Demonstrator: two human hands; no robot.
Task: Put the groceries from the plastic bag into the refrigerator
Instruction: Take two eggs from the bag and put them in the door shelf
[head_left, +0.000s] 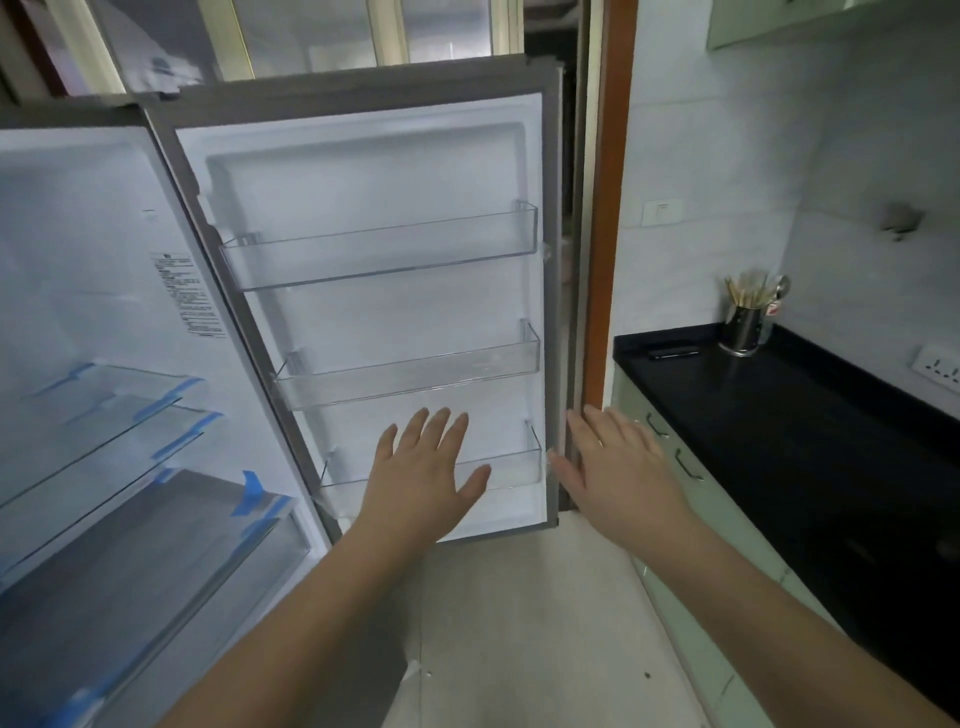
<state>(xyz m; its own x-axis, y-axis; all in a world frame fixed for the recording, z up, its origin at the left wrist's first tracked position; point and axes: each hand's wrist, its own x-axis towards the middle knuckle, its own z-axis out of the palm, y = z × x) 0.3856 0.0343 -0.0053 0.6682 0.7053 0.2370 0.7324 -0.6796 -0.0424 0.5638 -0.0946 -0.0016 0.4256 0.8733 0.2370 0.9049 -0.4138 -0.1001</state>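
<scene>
The refrigerator (88, 270) stands open at the left, its white interior lit, with glass shelves (104, 415) taped in blue. Its door (374, 171) is swung wide in front of me and carries three clear door bins (384, 254), all without contents. My left hand (423, 473) is spread flat in front of the lowest bin, holding nothing. My right hand (618, 457) is open at the door's outer edge, fingertips near or on that edge. No plastic bag or groceries are in view.
A black countertop (779, 415) runs along the right over pale green cabinets (670, 457). On it stand a metal utensil holder (745, 327) with chopsticks and a dark phone (674, 353). A wood door frame (608, 208) stands behind the fridge door. Pale floor tiles (519, 623) lie below.
</scene>
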